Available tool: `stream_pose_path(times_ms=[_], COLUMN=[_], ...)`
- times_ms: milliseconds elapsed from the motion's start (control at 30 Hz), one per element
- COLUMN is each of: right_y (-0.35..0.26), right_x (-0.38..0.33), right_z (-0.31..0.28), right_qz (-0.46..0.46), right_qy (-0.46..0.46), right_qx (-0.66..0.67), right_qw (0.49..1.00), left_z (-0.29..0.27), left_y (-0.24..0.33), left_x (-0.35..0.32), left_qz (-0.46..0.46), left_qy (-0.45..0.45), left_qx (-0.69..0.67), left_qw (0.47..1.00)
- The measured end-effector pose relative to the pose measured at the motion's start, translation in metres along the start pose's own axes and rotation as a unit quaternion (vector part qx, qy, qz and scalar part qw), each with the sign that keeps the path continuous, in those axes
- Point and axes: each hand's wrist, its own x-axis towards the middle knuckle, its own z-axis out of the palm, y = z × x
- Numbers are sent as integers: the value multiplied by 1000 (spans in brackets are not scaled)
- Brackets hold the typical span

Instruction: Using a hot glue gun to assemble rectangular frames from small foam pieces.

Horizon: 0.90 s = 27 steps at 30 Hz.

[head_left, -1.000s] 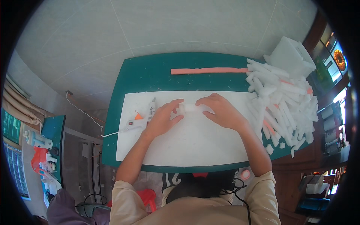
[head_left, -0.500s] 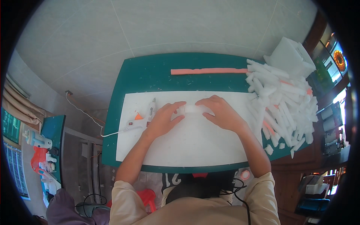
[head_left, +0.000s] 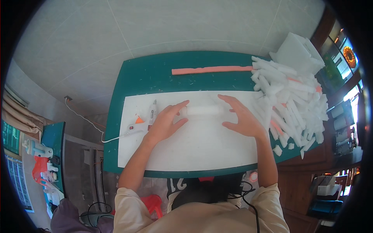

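There are two hands, a left hand (head_left: 166, 121) and a right hand (head_left: 241, 117). There is one white foam roll (head_left: 202, 111) between them. There is one big white sheet (head_left: 194, 143) on one green table (head_left: 155, 73). There is one glue gun (head_left: 144, 122) with one white cord (head_left: 85, 118). There is one long pink foam strip (head_left: 211, 70). There is one big pile of white foam sticks (head_left: 289, 103), too many to count, with a few pink ones mixed in. One white foam block (head_left: 297, 50) sits behind the pile.
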Motion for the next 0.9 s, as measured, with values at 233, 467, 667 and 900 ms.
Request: stream_pose_path(times_ms=[233, 467, 667, 900], right_y=[0, -4, -15, -18], right_x=[11, 21, 16, -3], right_z=[29, 32, 22, 18], right_qz=[-7, -18, -15, 18], right_qy=[39, 78, 125, 246], right_qx=[-71, -52, -21, 1], right_qw=[997, 995, 992, 969], left_z=[-11, -61, -100, -82], left_y=[2, 0, -28, -45], left_x=[1, -11, -40, -94], left_qz=[-16, 25, -51, -54], left_qy=[-16, 11, 94, 4], left_qx=[-23, -98, -101, 164], left_qw=[999, 995, 989, 985])
